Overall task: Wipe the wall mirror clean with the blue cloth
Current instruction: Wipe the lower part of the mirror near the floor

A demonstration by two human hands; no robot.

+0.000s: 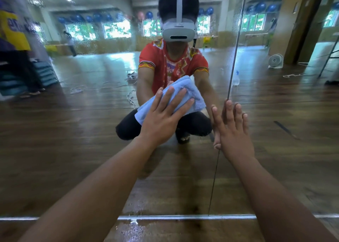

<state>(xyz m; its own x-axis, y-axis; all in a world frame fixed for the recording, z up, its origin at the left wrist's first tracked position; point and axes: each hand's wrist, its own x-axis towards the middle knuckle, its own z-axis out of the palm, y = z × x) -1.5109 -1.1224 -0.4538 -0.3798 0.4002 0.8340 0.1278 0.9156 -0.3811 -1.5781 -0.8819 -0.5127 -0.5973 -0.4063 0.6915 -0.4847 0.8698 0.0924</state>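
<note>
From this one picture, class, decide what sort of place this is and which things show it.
Probably a dance or fitness studio: a large wall mirror of joined panels, a broad wooden floor, and a row of blue exercise balls reflected above the far windows.

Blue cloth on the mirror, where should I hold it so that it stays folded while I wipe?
Come at the blue cloth from the front, as the left hand does, palm flat on its middle. It lies folded flat against the mirror, so fingers probably cannot get behind it. To lift it, pinch the exposed lower-left corner.
</note>
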